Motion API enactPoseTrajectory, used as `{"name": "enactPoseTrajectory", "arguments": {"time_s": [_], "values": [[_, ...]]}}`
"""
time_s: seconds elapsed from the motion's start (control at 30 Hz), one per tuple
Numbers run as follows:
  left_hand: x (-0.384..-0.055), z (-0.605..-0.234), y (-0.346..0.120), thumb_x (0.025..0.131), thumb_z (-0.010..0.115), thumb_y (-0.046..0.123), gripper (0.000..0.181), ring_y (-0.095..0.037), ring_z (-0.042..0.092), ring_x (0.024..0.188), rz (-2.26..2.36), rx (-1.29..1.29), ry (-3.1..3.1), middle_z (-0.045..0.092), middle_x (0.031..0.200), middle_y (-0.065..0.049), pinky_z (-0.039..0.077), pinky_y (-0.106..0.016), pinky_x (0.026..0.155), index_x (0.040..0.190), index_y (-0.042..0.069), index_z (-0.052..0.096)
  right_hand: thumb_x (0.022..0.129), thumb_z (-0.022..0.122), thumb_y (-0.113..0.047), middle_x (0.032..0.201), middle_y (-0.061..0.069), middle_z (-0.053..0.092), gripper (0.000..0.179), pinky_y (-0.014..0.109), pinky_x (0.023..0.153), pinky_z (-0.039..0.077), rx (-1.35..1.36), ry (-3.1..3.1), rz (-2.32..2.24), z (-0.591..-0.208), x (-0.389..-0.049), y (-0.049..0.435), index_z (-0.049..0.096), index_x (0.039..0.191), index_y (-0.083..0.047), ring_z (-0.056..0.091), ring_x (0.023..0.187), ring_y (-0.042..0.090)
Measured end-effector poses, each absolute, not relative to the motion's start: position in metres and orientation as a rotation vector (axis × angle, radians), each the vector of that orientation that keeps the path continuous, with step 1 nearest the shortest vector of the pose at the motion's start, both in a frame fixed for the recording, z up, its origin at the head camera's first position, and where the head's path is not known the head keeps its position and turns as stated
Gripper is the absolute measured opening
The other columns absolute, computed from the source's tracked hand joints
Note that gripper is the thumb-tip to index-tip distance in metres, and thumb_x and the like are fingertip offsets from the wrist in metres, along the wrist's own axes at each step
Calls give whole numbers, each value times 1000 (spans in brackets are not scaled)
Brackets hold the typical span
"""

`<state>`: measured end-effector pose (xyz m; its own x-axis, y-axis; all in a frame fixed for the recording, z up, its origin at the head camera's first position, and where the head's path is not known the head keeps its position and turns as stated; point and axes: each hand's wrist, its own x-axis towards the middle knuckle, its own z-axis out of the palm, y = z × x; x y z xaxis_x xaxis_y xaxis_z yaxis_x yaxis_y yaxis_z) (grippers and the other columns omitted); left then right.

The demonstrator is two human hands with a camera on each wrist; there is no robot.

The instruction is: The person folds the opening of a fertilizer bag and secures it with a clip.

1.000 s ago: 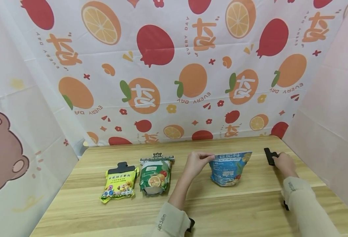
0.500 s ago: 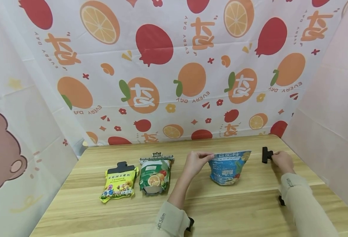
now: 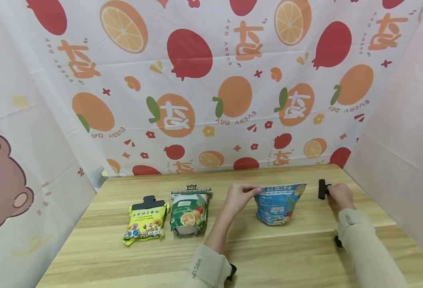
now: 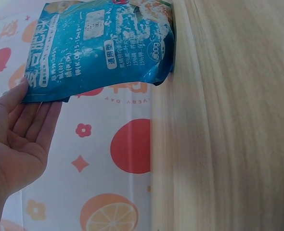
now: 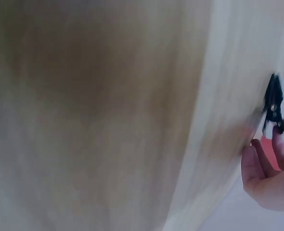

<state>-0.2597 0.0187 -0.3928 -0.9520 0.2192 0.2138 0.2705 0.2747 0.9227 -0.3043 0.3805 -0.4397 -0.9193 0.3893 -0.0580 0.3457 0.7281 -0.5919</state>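
Observation:
My left hand (image 3: 238,199) pinches the top left corner of a blue fertilizer bag (image 3: 275,205), which stands upright on the table. In the left wrist view the thumb lies on the front of the bag (image 4: 98,45) and the fingers are behind its top edge. At the right, my right hand (image 3: 342,195) pinches the handle end of a black bag clip (image 3: 321,189). The right wrist view shows the clip (image 5: 274,98) side on, its handles between thumb and fingers (image 5: 277,144).
Left of the blue bag, a green bag (image 3: 187,214) lies with a ruler-patterned clip (image 3: 191,191) along its top. Beside it is a yellow bag (image 3: 144,224) with a black clip (image 3: 148,203). A fruit-print curtain (image 3: 204,132) hangs behind the wooden table (image 3: 125,262).
The right hand has moved slightly left with the black clip, which has turned from slanted to nearly straight. The left hand and the blue bag stay in place.

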Motion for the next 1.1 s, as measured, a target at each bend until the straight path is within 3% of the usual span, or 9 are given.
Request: {"name": "enactPoseTrajectory", "arguments": {"time_s": [0.13, 0.27, 0.43, 0.67, 0.83, 0.93, 1.1], "values": [[-259, -392, 19, 84, 68, 24, 19, -7, 61, 84, -1817, -477, -2467, 69, 86, 3, 50, -25, 73, 93, 9, 75, 89, 42, -22, 87, 24, 57, 41, 35, 67, 47, -683, -2676, 1288, -443, -308, 379, 53, 105, 14, 56, 76, 29], [-259, -392, 19, 84, 68, 24, 19, -7, 61, 84, -1818, -484, -2459, 69, 86, 3, 50, -25, 73, 93, 9, 74, 88, 52, -13, 71, 6, 55, 38, 24, 57, 50, -792, -2354, 1812, -450, -314, 386, 47, 113, 15, 57, 58, 12], [-259, -393, 18, 83, 68, 23, 18, -7, 61, 83, -1835, -494, -2454, 69, 86, 2, 50, -25, 73, 93, 9, 74, 86, 59, -9, 65, 0, 52, 28, 22, 56, 51, -909, -2134, 2064, -453, -315, 394, 46, 106, 7, 58, 51, 10], [-259, -393, 18, 84, 68, 23, 19, -8, 62, 84, -1839, -493, -2457, 69, 87, 2, 50, -25, 74, 94, 9, 74, 88, 58, -11, 67, 2, 51, 33, 20, 59, 51, -941, -1962, 2157, -446, -312, 392, 43, 111, 8, 58, 51, 9], [-259, -393, 18, 84, 67, 23, 19, -8, 62, 84, -1846, -505, -2456, 69, 88, 2, 51, -25, 73, 95, 9, 74, 91, 56, -18, 66, -5, 55, 19, 18, 63, 50, -706, -1940, 2196, -431, -309, 381, 49, 99, -2, 57, 57, 4], [-259, -393, 18, 84, 67, 23, 19, -8, 62, 85, -1845, -507, -2456, 69, 89, 2, 51, -25, 73, 96, 9, 74, 91, 56, -21, 70, -10, 55, 28, 16, 69, 49, -476, -2001, 2132, -418, -307, 372, 50, 107, 2, 58, 64, -1], [-260, -392, 17, 85, 66, 23, 20, -9, 62, 85, -1833, -523, -2447, 69, 89, 0, 51, -26, 73, 96, 7, 74, 91, 57, -28, 78, -16, 54, 59, 15, 73, 47, -236, -2162, 1916, -392, -302, 352, 38, 126, 16, 57, 69, -6]]}}
